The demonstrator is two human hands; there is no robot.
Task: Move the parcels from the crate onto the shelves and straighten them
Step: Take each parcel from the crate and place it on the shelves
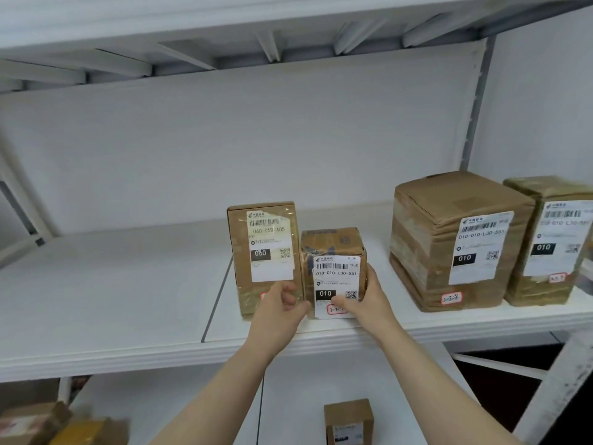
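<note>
My left hand (pixel 279 311) and right hand (pixel 373 299) hold the small box (pixel 337 273) by its sides, and it stands upright, touching the tall box (pixel 265 239) on that box's right.

Bright, even, soft-shadowed light; wide-angle bending at the edges, mild blur on far-right labels.

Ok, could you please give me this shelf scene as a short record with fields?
shelf: white, four parcels standing on it
small parcel: label 010, touching the tall parcel on its left
right hand: grips the small parcel's right side
left hand: at the seam between tall and small parcels; grip unclear
large parcel: stands apart, further right
edge parcel: beside the large parcel, partly cut off by the frame
</note>
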